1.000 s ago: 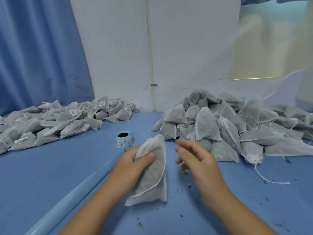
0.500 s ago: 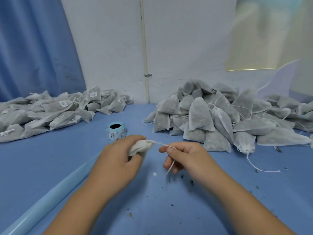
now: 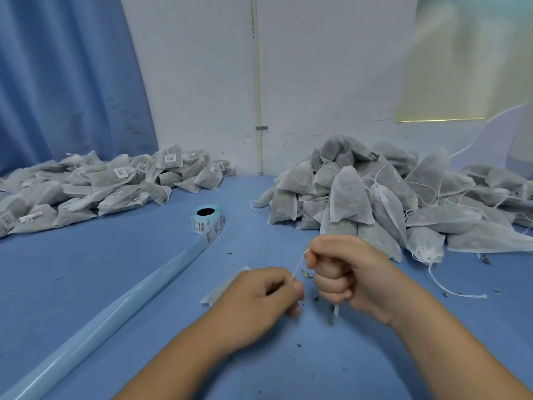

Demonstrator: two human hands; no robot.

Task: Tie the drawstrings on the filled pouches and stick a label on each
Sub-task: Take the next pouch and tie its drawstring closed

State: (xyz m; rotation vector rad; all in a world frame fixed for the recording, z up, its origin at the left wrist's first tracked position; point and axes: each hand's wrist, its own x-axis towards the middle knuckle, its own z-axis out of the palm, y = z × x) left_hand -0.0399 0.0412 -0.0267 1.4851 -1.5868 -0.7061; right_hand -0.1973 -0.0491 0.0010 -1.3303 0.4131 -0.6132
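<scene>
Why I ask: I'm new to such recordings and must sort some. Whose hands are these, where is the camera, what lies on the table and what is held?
There is no machine here: these are a person's two bare hands, filmed by one wide-angle camera worn on the head, looking forward and down. The left hand grips a pouch, mostly hidden under it. The right hand is a fist round the white drawstring, which runs between the hands. On the blue table lie a roll of labels with its pale blue backing strip trailing toward the camera, a heap of labelled pouches at left, a heap of unlabelled pouches at right, and dark crumbs.
</scene>
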